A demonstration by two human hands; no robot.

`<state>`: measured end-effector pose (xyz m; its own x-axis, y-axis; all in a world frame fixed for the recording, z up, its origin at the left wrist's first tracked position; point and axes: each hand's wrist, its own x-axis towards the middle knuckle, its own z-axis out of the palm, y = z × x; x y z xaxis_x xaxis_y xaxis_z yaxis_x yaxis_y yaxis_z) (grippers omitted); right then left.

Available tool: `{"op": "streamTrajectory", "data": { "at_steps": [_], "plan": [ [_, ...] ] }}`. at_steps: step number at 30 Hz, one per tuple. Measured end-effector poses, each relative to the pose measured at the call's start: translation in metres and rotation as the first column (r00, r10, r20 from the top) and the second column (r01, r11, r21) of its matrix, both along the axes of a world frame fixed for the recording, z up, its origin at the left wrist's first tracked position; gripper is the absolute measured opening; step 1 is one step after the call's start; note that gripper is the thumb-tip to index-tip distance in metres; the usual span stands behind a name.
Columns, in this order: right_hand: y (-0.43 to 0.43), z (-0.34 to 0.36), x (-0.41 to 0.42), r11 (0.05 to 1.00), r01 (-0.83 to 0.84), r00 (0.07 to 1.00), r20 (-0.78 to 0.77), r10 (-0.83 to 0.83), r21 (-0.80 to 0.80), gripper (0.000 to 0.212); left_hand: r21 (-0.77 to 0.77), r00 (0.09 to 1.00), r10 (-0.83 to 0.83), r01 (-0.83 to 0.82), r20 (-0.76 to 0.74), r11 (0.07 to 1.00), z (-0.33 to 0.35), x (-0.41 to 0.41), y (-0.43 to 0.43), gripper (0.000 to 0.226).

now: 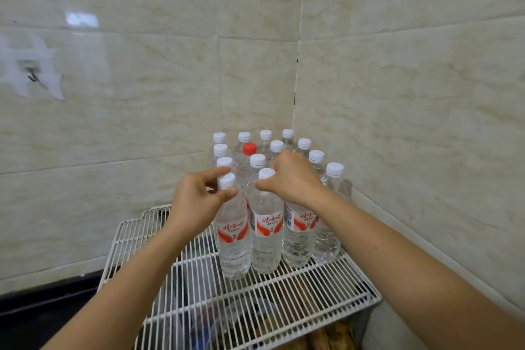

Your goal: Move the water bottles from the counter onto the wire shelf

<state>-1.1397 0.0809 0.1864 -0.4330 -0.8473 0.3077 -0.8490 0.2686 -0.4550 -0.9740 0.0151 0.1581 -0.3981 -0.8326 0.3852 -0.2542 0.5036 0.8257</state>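
A: What is the left hand (196,202) doing?

B: Its grip is pinched around the white cap and neck of the front-left water bottle (233,239), thumb below and a finger over the top. That bottle stands upright on the white wire shelf (227,307).

A: And next to it?

B: A second front bottle (266,239) stands just beside the first, also upright on the shelf. The right hand (292,179) has its grip closed at that bottle's cap, fingers curled over the top and thumb pointing left.

A: Where are the rest?

B: The cluster of water bottles (267,150) stands behind and to the right of these two, packed close in the corner of the tiled wall (397,94). All have white caps except one red-capped bottle (249,148) near the middle. Two more bottles (312,236) stand at the front right, partly hidden by the right forearm. Things under the shelf are too blurred to name.
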Motion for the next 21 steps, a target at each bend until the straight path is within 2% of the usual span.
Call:
{"op": "streamTrajectory", "data": {
  "at_steps": [13, 17, 20, 21],
  "plan": [
    [0.006, -0.009, 0.009, 0.998, 0.042, 0.999, 0.029, -0.04, -0.048, 0.041, -0.109, 0.995, 0.043, -0.032, 0.092, 0.993, 0.001, -0.005, 0.009, 0.045],
    [0.009, -0.013, 0.004, 0.998, 0.0, 0.999, 0.047, 0.003, -0.059, 0.041, -0.222, 0.989, 0.063, -0.032, 0.132, 0.974, -0.006, -0.004, 0.008, 0.043],
    [0.017, -0.01, 0.005, 0.996, -0.035, 0.995, 0.09, 0.043, -0.087, 0.029, -0.297, 0.994, 0.071, -0.042, 0.086, 0.954, -0.012, -0.006, 0.002, 0.036],
    [0.021, -0.008, 0.005, 0.994, -0.039, 0.995, 0.087, 0.048, -0.103, 0.031, -0.317, 0.995, 0.075, -0.053, 0.06, 0.947, -0.016, -0.007, 0.0, 0.034]
  ]
}}
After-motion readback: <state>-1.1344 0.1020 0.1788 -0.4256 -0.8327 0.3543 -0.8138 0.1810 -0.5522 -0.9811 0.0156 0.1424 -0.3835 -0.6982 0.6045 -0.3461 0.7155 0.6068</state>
